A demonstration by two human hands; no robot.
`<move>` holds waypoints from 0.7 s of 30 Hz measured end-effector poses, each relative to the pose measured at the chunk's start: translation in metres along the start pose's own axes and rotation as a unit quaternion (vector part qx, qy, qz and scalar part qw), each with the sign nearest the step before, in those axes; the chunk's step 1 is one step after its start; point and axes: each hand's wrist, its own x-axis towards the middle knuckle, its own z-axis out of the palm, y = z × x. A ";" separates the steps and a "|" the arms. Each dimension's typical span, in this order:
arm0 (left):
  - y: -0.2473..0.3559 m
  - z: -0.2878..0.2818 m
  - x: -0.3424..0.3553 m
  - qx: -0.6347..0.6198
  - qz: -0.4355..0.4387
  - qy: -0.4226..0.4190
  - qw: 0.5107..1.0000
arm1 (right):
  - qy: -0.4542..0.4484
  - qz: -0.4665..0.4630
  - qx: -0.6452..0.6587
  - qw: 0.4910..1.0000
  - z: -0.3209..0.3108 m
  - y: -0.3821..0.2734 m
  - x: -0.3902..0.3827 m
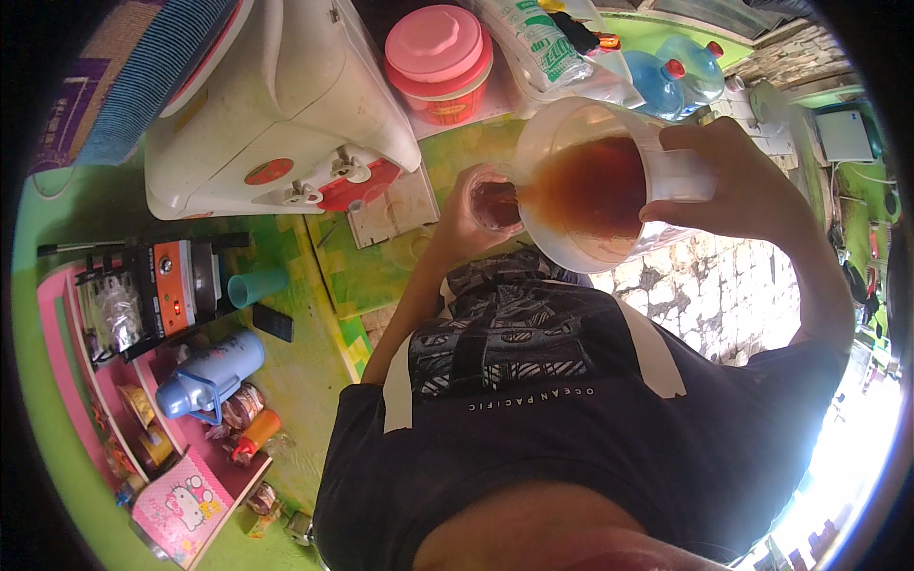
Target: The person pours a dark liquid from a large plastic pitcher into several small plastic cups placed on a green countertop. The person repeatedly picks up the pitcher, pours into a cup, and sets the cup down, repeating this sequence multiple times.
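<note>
My right hand [738, 181] is closed around the handle of a large translucent plastic pitcher [535, 124]. The pitcher is tilted to the left and holds reddish-brown liquid [605, 186], lighter and orange toward the spout side. Its rim meets a small clear cup [495, 174], which my left hand [457, 228] grips from the side. Reddish-brown liquid shows inside the cup too. Whether a stream is running between them is hard to make out, since the spout overlaps the cup's edge.
A white cooler with taps [286, 143] stands left of my hands. Beyond are a pink lidded tub [438, 57], packed plastic cups [543, 48] and blue water bottles [657, 86]. A blue thermos [214, 371], green cup [257, 286], dark phone [273, 323] and orange-fronted machine [171, 285] are at left.
</note>
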 end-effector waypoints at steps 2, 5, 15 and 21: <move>-0.002 0.000 -0.001 0.020 -0.031 0.018 0.999 | 0.007 -0.005 -0.005 1.000 0.001 0.001 0.000; -0.004 0.000 -0.003 0.042 -0.038 0.021 0.998 | 0.037 -0.003 -0.049 0.998 0.003 0.002 -0.002; -0.001 0.002 -0.004 0.044 -0.040 0.031 0.998 | 0.039 -0.030 -0.023 0.998 0.004 0.004 -0.004; 0.005 0.000 -0.001 0.070 -0.038 0.024 0.997 | 0.075 -0.042 -0.052 0.995 0.008 0.006 -0.008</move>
